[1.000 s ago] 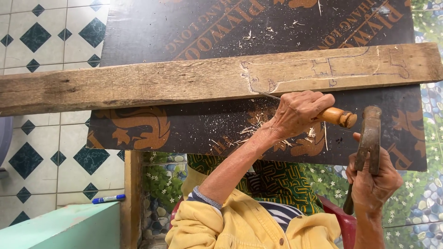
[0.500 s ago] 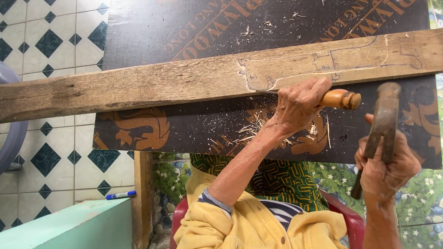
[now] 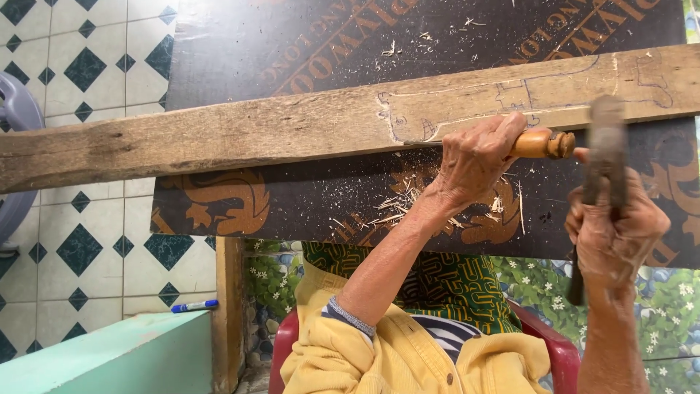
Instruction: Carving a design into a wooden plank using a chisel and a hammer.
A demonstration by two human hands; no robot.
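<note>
Hands at work on a weathered wooden plank (image 3: 219, 138) lying across a dark counter (image 3: 306, 51). Left hand (image 3: 477, 157) has its fingers wrapped tight around a wooden-handled chisel (image 3: 543, 144), its tip against the plank's pencilled outline. Right hand (image 3: 612, 233) grips a hammer (image 3: 601, 160), raised just beside the chisel's butt.

You work in soft, even daylight with no hard shadows. Your grey metal hammer head (image 3: 607, 135) smears with motion blur, while the long weathered wooden plank (image 3: 219, 138) stays sharp. A faint sheen lies on the dark printed plywood bench (image 3: 292, 51).
</note>
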